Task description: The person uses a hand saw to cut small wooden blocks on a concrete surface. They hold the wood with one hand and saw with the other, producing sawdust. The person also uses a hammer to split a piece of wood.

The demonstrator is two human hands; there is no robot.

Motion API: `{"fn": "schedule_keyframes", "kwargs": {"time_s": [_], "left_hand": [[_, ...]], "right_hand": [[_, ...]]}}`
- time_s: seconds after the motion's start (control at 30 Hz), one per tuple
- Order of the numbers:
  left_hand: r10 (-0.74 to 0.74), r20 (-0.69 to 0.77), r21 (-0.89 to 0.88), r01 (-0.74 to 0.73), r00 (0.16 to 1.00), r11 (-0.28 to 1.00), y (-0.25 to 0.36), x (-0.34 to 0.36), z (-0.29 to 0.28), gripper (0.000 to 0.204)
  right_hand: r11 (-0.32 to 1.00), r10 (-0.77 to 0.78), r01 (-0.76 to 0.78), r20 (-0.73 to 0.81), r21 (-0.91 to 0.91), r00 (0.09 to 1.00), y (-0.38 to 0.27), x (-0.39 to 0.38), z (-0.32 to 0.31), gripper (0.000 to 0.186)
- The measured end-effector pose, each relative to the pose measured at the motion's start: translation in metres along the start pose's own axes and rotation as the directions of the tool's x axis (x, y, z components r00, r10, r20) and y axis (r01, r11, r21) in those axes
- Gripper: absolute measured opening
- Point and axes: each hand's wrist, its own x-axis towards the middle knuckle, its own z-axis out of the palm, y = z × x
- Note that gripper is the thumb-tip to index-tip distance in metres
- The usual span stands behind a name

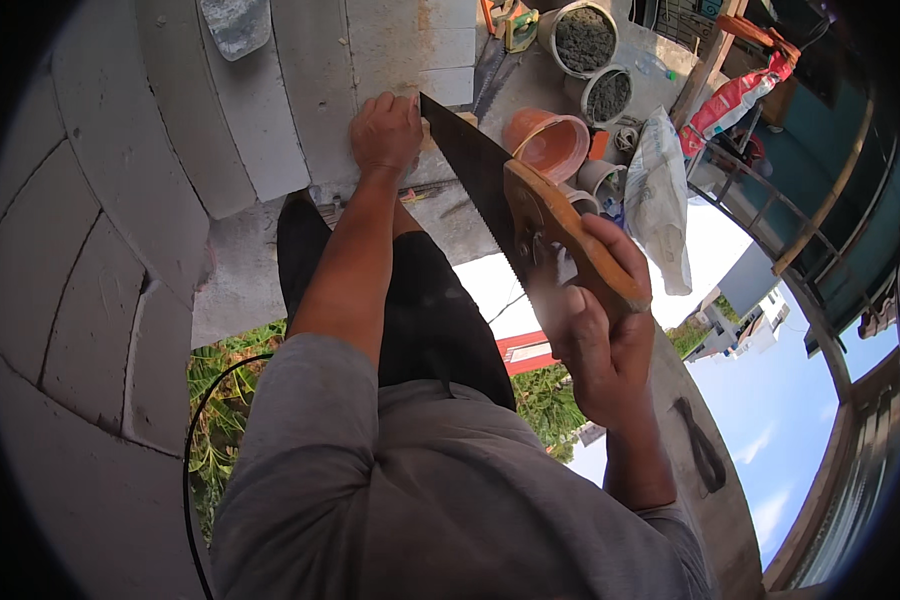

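My right hand (607, 365) is wrapped round the wooden handle of a hand saw (473, 165). The dark blade slants up and to the left, its toothed edge facing my legs. At the narrow tip of the blade, my left hand (386, 132) is closed with its fingers curled, by the edge of a pale block (315, 90). Whether those fingers pinch the tip, grip the block or only lean on it is hidden. More pale blocks lie side by side to the left of that hand.
Two buckets of wet grey mortar (584, 42) stand at the far right, near a tipped orange bucket (550, 143). A white sack (658, 190) lies beside them. Stacked block wall (80, 260) rises on my left. A black cable (192, 440) hangs at lower left.
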Motion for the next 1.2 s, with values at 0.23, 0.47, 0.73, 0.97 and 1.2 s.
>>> {"fn": "schedule_keyframes", "kwargs": {"time_s": [0.23,0.47,0.73,0.97,1.2], "left_hand": [[0.035,0.039,-0.058,-0.032,0.999,0.998,0.009,-0.007,-0.001,0.022],[0.0,0.016,0.0,0.0,1.0,1.0,-0.001,-0.005,-0.001,0.025],[0.031,0.031,-0.026,-0.03,0.999,0.999,0.004,-0.005,0.004,0.025],[0.0,0.004,0.014,0.0,1.0,1.0,0.0,0.0,0.001,0.025],[0.018,0.015,-0.006,-0.018,1.0,1.0,0.003,0.008,0.003,0.025]], "right_hand": [[1.0,-0.001,0.001,-0.061,-0.01,0.998,0.044,0.072,0.031,0.048],[0.998,0.068,-0.068,-0.029,-0.011,0.997,-0.011,-0.011,-0.007,0.053],[0.995,-0.101,0.102,-0.026,0.02,0.995,0.047,0.094,0.026,0.046],[0.996,0.017,-0.018,-0.011,-0.092,1.0,-0.007,-0.005,-0.013,0.054],[0.995,-0.023,0.026,-0.039,0.098,0.999,0.04,0.079,0.032,0.048]]}}
